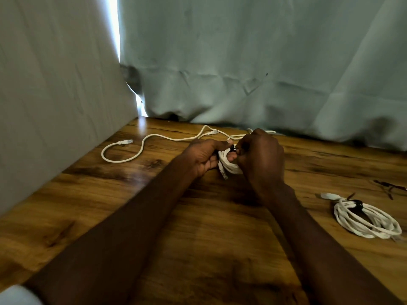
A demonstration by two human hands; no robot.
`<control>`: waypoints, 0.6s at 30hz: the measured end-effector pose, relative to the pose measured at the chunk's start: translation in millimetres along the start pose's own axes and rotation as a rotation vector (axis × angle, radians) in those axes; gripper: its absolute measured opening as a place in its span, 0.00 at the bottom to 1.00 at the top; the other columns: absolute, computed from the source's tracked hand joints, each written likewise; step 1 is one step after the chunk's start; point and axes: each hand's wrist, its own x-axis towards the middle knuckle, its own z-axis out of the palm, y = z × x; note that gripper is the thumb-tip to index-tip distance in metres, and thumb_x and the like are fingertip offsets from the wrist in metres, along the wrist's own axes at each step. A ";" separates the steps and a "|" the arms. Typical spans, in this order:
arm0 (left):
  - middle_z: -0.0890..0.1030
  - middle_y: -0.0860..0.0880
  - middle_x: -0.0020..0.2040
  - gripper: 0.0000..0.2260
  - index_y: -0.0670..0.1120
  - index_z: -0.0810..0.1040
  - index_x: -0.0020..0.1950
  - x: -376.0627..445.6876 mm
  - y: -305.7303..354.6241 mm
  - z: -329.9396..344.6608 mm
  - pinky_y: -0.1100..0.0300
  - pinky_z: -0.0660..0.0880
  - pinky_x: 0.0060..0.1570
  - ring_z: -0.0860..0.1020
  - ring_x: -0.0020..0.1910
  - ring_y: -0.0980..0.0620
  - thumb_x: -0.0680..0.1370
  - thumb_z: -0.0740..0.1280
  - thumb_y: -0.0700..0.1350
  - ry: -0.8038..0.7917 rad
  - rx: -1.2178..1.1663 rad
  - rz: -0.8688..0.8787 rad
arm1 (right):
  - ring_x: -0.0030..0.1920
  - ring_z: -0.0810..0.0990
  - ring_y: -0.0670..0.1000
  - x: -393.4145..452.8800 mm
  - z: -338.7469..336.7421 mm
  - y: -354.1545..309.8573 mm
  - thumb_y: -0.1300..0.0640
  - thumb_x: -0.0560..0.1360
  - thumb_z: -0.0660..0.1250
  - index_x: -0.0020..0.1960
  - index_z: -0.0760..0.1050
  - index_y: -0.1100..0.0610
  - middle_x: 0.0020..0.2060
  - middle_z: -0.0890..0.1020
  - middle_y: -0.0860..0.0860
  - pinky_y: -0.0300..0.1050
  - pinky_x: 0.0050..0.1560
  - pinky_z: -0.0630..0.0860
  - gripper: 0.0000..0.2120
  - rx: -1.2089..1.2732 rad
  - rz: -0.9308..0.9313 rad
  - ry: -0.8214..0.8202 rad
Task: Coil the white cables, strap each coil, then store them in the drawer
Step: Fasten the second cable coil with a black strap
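Note:
Over the middle of the wooden table point(154, 216), both hands hold a small white cable coil point(229, 165). My left hand point(203, 156) cups the coil from the left, fingers curled round it. My right hand point(261, 157) grips it from the right and pinches a black strap point(232, 149) at its top. A plug end hangs down below the coil. A loose white cable point(141, 148) snakes across the table's far left. A second white coil point(367, 221), bound with a black strap, lies at the right. No drawer is in view.
Pale green curtains point(242, 62) hang along the table's far edge and a grey fabric panel point(55, 84) closes the left side. A few dark spare straps point(388, 187) lie near the right edge, behind the bound coil.

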 end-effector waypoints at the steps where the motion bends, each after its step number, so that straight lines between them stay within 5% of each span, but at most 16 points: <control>1: 0.86 0.38 0.52 0.11 0.35 0.82 0.58 -0.6 0.1 0.3 0.52 0.84 0.44 0.86 0.44 0.45 0.76 0.73 0.34 -0.002 0.008 0.002 | 0.46 0.82 0.57 0.1 -1.2 -0.9 0.57 0.71 0.75 0.46 0.87 0.54 0.46 0.84 0.53 0.43 0.41 0.65 0.04 -0.003 0.011 0.001; 12: 0.87 0.39 0.45 0.09 0.33 0.81 0.55 -9.6 -1.6 -0.1 0.55 0.84 0.38 0.86 0.39 0.47 0.76 0.72 0.33 0.006 0.076 0.041 | 0.51 0.81 0.57 -3.1 1.0 -4.9 0.50 0.67 0.82 0.48 0.84 0.54 0.47 0.83 0.53 0.44 0.43 0.66 0.13 -0.006 -0.026 -0.044; 18: 0.83 0.33 0.54 0.13 0.28 0.77 0.62 -11.8 2.5 1.8 0.56 0.84 0.47 0.86 0.44 0.44 0.77 0.66 0.27 -0.139 -0.007 0.076 | 0.40 0.83 0.51 7.1 -1.9 11.8 0.61 0.67 0.74 0.42 0.86 0.53 0.38 0.86 0.50 0.43 0.41 0.72 0.05 0.287 0.132 -0.019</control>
